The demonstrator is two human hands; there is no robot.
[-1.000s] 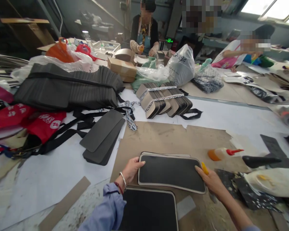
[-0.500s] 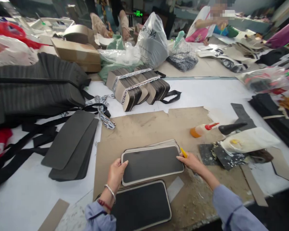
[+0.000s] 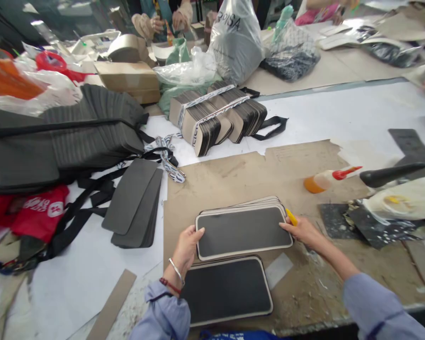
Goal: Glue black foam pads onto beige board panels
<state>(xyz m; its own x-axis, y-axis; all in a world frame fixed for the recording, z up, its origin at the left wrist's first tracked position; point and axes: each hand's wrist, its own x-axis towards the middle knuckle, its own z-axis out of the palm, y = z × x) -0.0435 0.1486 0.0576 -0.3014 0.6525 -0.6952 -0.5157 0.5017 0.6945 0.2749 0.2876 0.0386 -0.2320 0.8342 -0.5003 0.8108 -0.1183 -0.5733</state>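
Observation:
A dark rectangular panel with rounded corners and a pale rim (image 3: 244, 232) lies on top of a slightly fanned stack of similar panels (image 3: 248, 202). My left hand (image 3: 186, 245) grips its left edge, thumb on top. At the right edge my right hand (image 3: 301, 230) pinches the panel between thumb and fingers. A thin yellow tool (image 3: 291, 217) sticks up from that same hand; the rest of it is hidden. Just below lies a second dark, pale-rimmed panel (image 3: 230, 293), partly behind my left wrist. A translucent strip (image 3: 279, 270) lies beside it.
Plain dark panels (image 3: 131, 198) lie to the left, near a long strapped stack (image 3: 92, 137). A tied bundle (image 3: 219, 115) stands behind the cardboard sheet (image 3: 226, 174). To the right are a red-tipped glue bottle (image 3: 329, 179) and a glue-stained white container (image 3: 403, 198). Across the table, a person's hands (image 3: 166, 23) are at work.
The view has swung left and down, so the table's things appear farther right. Both my hands keep their hold on the panel. The co-worker's hands across the table have come closer together.

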